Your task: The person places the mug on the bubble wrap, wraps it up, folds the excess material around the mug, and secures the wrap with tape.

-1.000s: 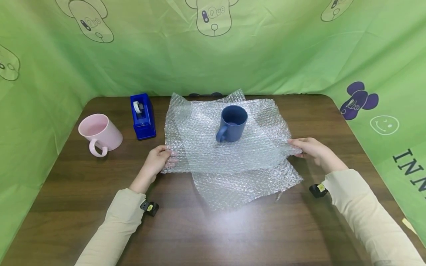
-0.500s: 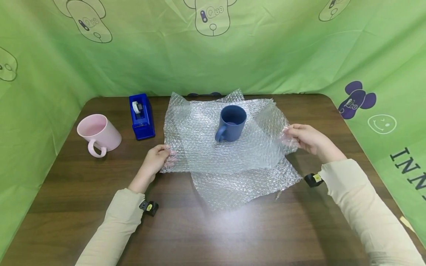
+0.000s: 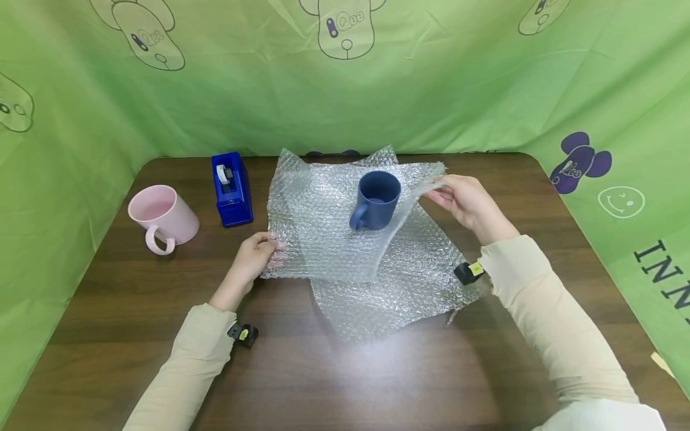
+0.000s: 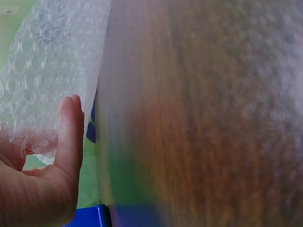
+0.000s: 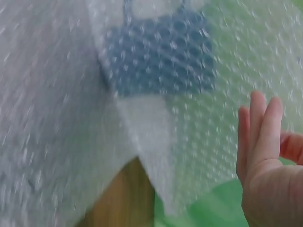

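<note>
A blue mug [image 3: 379, 211] stands upright on an upper sheet of bubble wrap [image 3: 329, 248], its handle toward the front left. My left hand [image 3: 252, 258] pinches that sheet's left edge, thumb on top and fingers showing through from below. At the right, my right hand [image 3: 466, 202] holds the opposite edge, raised and drawn up close to the mug's right side. Through the lifted wrap [image 5: 203, 127], the right wrist view shows the mug as a blurred blue shape. A second bubble wrap sheet [image 3: 426, 275] lies underneath at an angle, now exposed at the right.
To the left stands a pink mug [image 3: 175, 218], handle toward the front. Beside it, near the back edge, sits a blue tape dispenser [image 3: 235, 194] with a roll in it. Green printed cloth [image 3: 458, 90] hangs behind and around the wooden table [image 3: 302, 371].
My right hand has moved left and away from me, lifting the upper sheet's right edge and folding it toward the blue mug. The left hand has stayed at the left edge.
</note>
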A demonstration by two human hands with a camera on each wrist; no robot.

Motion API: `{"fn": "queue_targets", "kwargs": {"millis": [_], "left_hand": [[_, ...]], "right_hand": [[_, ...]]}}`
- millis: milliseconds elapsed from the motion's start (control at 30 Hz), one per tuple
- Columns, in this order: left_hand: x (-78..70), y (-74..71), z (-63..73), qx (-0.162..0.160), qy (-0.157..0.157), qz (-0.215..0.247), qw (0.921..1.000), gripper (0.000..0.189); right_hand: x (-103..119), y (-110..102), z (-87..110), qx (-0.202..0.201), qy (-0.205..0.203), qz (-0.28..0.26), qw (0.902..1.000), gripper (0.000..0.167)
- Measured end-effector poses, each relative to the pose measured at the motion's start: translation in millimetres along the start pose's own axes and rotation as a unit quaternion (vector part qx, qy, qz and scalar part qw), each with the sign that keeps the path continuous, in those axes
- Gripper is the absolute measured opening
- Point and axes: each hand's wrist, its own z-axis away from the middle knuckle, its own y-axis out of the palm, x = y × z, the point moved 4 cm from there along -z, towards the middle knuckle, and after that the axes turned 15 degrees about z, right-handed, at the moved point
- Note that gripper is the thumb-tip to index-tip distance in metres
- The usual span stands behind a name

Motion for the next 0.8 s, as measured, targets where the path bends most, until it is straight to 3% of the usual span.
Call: {"fn": "queue_targets", "kwargs": {"millis": [233,433,667,800], "left_hand": [[0.6,-0.3,-0.8,-0.002,0.0,-0.001,1.0,0.04],[1.3,-0.1,-1.1,-0.002,0.0,-0.004,1.0,0.04],[2.8,-0.7,-2.3,0.0,-0.007,-0.001,1.0,0.042],[3.4,-0.6,-2.4,-0.001,-0.005,0.0,1.0,0.042]], "right_hand": [[2.6,28.2,-17.6,-0.027,-0.014,-0.012,0.9995,0.027],[-0.8,43.8,-26.9,-0.077,-0.021,0.072,0.9942,0.009],[-4.3,50.3,-31.5,-0.09,-0.047,0.132,0.9861,0.007],[-5.5,50.5,-31.9,-0.101,-0.039,0.152,0.9823,0.011]]}}
